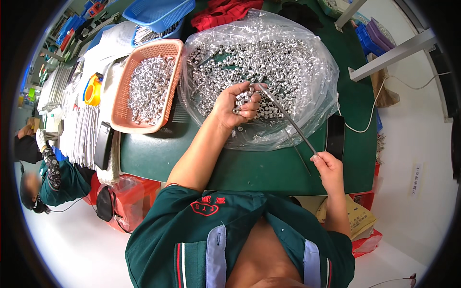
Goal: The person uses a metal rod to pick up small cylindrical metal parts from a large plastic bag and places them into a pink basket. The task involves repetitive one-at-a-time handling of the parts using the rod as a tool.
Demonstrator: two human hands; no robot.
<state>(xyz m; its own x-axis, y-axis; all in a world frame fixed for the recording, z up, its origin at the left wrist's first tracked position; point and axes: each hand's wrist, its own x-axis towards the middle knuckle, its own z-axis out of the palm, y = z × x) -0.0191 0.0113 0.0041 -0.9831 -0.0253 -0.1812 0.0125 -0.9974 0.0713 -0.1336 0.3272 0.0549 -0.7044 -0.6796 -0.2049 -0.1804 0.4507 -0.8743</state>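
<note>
My left hand [238, 103] is closed around several small silver metal sleeves [243, 98], palm turned up, over a clear plastic bag. My right hand [328, 169] grips the near end of a thin dark metal rod [291, 122]. The rod slants up and leftward, its far tip at the fingertips of my left hand; whether a sleeve sits on that tip is too small to tell. Beneath and beyond both hands, the opened plastic bag [321, 102] lies spread on the green table with a great many loose sleeves [283, 57] in it.
A pink basket [117, 113] of similar small parts stands left of the bag, with blue baskets [158, 21] behind it. Phones lie at left [103, 144] and right [335, 137] on the green table [149, 156]. A metal post [394, 55] rises at right. Another person [62, 180] works far left.
</note>
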